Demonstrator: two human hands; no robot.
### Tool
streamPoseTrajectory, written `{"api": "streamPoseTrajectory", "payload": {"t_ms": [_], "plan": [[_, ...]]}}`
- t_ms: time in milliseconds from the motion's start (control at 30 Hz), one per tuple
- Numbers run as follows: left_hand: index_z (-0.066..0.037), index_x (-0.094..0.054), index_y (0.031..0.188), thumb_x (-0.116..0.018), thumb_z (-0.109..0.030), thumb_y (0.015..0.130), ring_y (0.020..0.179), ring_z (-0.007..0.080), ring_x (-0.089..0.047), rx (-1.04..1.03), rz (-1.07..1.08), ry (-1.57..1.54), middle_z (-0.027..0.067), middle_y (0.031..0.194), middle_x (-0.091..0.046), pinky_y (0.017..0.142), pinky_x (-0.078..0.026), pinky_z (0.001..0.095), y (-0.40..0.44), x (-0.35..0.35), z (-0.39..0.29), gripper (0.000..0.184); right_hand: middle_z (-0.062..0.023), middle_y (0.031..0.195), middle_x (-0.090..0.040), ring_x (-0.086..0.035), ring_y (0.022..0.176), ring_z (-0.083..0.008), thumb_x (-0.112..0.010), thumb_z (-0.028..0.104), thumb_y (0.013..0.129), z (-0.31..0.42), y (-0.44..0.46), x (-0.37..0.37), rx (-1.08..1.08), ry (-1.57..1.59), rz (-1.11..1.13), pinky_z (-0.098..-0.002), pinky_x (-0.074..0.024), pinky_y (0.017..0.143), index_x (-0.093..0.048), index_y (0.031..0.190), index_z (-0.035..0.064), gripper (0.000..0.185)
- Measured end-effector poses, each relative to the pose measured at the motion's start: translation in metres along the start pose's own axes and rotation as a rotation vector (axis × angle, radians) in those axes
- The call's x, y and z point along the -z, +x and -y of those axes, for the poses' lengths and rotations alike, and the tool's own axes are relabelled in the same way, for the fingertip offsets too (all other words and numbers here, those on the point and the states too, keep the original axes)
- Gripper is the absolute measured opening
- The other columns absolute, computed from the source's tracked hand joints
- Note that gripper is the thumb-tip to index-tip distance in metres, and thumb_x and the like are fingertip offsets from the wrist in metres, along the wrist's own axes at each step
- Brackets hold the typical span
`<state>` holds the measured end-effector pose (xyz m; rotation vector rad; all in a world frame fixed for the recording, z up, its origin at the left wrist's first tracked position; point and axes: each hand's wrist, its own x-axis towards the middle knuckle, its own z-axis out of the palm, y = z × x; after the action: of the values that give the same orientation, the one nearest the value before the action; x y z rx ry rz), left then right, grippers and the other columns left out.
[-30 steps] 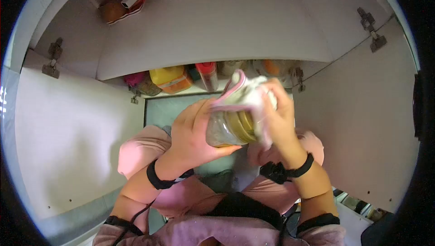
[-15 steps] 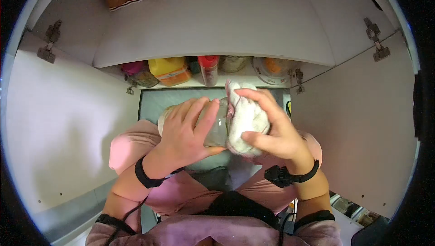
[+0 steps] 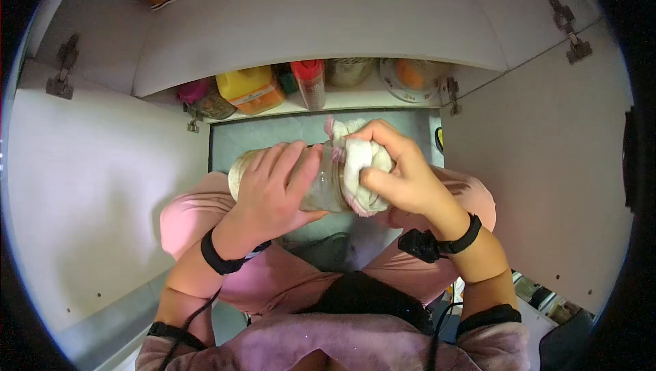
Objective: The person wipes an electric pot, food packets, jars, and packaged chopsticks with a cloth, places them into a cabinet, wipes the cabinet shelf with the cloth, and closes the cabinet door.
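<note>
Closest to us, our legs in soft pink trousers (image 3: 195, 210) fold on either side of a clear, cylindrical glass jar (image 3: 326, 186), which we hold sideways in the air above the gap between our knees. Our left hand (image 3: 268, 183) is curved firmly over the jar's body, fingers spread across the glass. Our right hand (image 3: 404, 173) grips a white, pink-edged cloth (image 3: 365, 190) bunched over the jar's right end. Just past the jar, a band of grey floor (image 3: 273, 132) leaves room up to the front edge of a white lower shelf (image 3: 369, 104). Well out to the jar's left and right stand open white cabinet doors (image 3: 102, 186), with space inside them for our forearms. On the shelf, ahead of the jar, are a red-capped clear bottle (image 3: 312, 87) and, left of that line, a yellow-and-orange plastic container (image 3: 249, 89).
</note>
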<state>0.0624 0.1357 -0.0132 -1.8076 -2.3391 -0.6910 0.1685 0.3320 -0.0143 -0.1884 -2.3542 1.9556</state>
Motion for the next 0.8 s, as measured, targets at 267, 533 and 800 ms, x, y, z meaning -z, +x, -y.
{"api": "streamPoseTrajectory", "payload": {"t_ms": [267,533,800], "plan": [[-0.005,-0.05,0.119,-0.081,-0.031,0.042,0.094,0.0327,-0.054,-0.068,0.025,0.033,0.0154,0.109,-0.052,0.08,-0.046,0.0424,-0.005,-0.003,-0.001,0.087,-0.0059,0.088,-0.056,-0.054,0.077,-0.0138,-0.057,0.008,0.07,-0.017,0.01,-0.004,-0.353,0.544,-0.094,-0.0271,-0.0441,0.066,-0.056,0.085,0.0035,0.016],[-0.005,-0.05,0.119,-0.08,-0.029,0.043,0.095,0.0334,-0.054,-0.096,-0.045,-0.029,0.0154,0.11,-0.053,0.078,-0.047,0.043,-0.003,-0.008,0.002,0.086,-0.0017,0.08,-0.056,-0.054,0.068,-0.0095,-0.046,-0.002,0.069,-0.018,0.008,0.003,-0.533,0.898,-0.223,-0.023,-0.0458,0.061,-0.053,0.09,0.0049,0.023],[-0.006,-0.05,0.114,-0.08,-0.029,0.046,0.097,0.0342,-0.054,-0.145,-0.13,-0.041,0.016,0.111,-0.052,0.078,-0.048,0.0441,0.003,-0.016,0.004,0.079,-0.0119,0.104,-0.047,-0.047,0.102,-0.0239,-0.063,0.014,0.069,-0.003,-0.008,0.009,-0.108,0.177,0.044,-0.033,-0.0372,0.092,-0.055,0.108,0.0079,0.04]]}}
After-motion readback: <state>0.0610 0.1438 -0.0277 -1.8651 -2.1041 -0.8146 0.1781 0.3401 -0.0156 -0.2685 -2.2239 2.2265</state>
